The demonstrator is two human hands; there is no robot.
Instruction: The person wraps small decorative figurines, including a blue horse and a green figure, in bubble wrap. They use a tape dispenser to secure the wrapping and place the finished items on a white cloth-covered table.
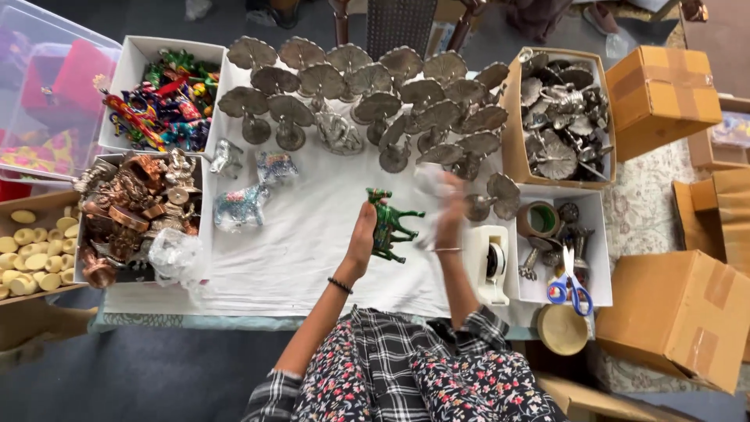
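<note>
tabletop: covered with a white cloth, it fills the middle of the frame; the bare centre is where the hands work.
brown boxes: three stand closed at the right edge, one upper right, two lower right.
metal trees: about twenty dull grey tree-shaped stands sit unwrapped in rows across the upper middle; more lie heaped in the open carton at upper right.
left trays: a white tray of bright painted figures at upper left, a tray of copper-toned figures below it, and yellow discs at the far left edge.
wrapped animals: three small figures in clear film stand left of centre, apparently already done.
loose film: a crumpled clear piece lies by the copper tray.
tape dispenser: white, just right of the hands, with scissors and a tape roll in the tray beyond.
green horse: a small painted figure at centre frame, held above the cloth, still bare.
left hand: fingers stretched upward, holding the horse against the palm side.
right hand: blurred, pinching a piece of clear wrap beside the horse.
progress, as judged: few pieces wrapped, this one just starting, most stock left.
</note>
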